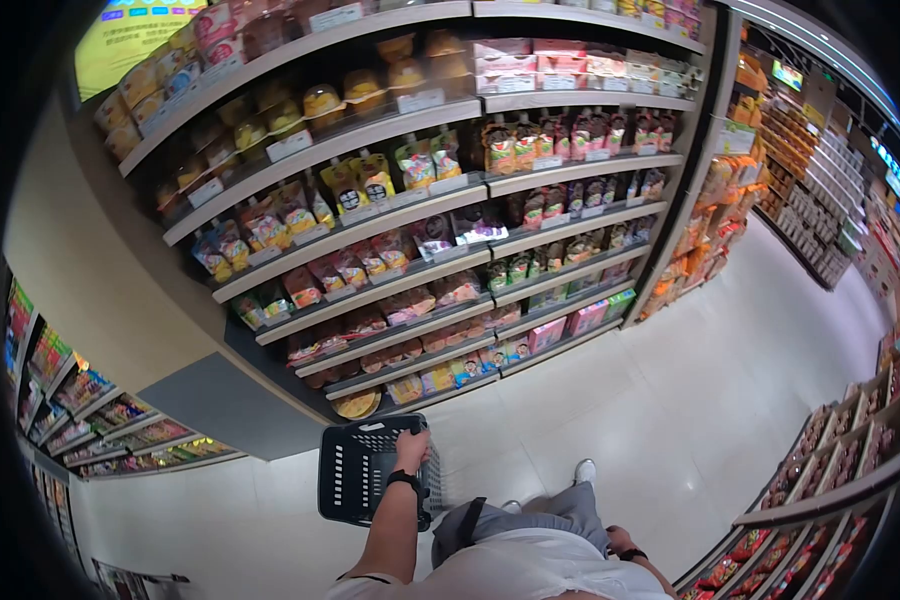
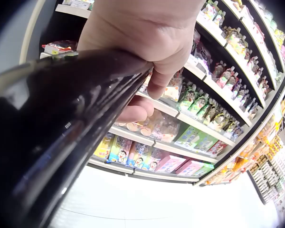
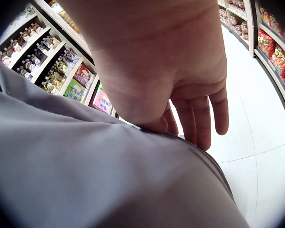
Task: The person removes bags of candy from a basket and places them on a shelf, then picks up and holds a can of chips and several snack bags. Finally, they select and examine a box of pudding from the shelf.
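Observation:
My left hand [image 1: 412, 450] grips the handle of a black plastic shopping basket [image 1: 358, 484], held low on my left side; what lies inside it cannot be made out. In the left wrist view the hand [image 2: 147, 42] has its fingers curled round the glossy black handle [image 2: 61, 123]. My right hand [image 1: 620, 541] hangs beside my hip and holds nothing. In the right wrist view that hand [image 3: 180, 71] is relaxed, its fingers [image 3: 204, 118] straight and pointing down along the grey trouser leg [image 3: 85, 166].
A tall shelf unit [image 1: 410, 235] full of snack packets and drink pouches stands in front of me. White tiled floor [image 1: 710, 370] runs off to the right. Lower shelves of red packets [image 1: 830, 470] line the right side, and another rack [image 1: 90, 410] the left.

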The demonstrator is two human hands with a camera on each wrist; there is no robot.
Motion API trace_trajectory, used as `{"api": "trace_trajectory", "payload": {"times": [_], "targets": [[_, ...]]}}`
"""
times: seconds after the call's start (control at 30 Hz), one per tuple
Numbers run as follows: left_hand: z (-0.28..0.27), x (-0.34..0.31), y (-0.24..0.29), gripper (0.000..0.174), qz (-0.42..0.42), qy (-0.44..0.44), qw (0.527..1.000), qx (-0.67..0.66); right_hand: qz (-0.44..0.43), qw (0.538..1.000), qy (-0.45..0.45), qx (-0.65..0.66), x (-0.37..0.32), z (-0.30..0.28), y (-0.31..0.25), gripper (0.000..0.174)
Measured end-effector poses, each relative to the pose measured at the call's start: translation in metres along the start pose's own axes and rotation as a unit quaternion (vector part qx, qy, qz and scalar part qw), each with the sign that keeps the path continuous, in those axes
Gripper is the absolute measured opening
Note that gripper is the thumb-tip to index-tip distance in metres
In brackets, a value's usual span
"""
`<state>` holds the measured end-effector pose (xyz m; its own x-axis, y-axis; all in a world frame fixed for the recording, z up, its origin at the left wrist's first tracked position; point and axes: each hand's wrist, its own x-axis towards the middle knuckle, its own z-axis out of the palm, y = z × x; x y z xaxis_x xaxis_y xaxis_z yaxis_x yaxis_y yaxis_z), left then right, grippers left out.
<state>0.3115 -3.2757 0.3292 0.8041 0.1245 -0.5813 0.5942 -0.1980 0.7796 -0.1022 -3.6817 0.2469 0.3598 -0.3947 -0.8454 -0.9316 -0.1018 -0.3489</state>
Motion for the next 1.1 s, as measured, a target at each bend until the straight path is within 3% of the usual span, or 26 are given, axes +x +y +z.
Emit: {"api": "trace_trajectory", "payload": {"times": [0.23, 0.33, 0.5, 0.6, 1.1], "targets": [[0.000, 0.002, -0.003, 0.065, 0.000, -0.010, 1.000, -0.028, -0.014, 0.999, 0.004, 0.034, -0.003, 0.000, -0.001, 0.043], [0.002, -0.005, 0.002, 0.062, 0.009, 0.019, 1.000, -0.022, -0.023, 0.999, 0.006, 0.030, -0.004, -0.001, 0.000, 0.044], [0.000, -0.007, 0.004, 0.033, 0.012, 0.011, 0.999, -0.035, -0.032, 0.999, -0.002, 0.018, 0.002, 0.000, 0.002, 0.045], [-0.001, -0.006, 0.004, 0.025, 0.012, 0.001, 0.999, -0.046, -0.026, 0.999, 0.004, 0.023, -0.002, 0.000, -0.001, 0.044], [-0.001, 0.010, -0.001, 0.024, 0.004, 0.003, 1.000, -0.020, -0.039, 0.999, 0.017, 0.008, -0.003, 0.003, -0.008, 0.045]]}}
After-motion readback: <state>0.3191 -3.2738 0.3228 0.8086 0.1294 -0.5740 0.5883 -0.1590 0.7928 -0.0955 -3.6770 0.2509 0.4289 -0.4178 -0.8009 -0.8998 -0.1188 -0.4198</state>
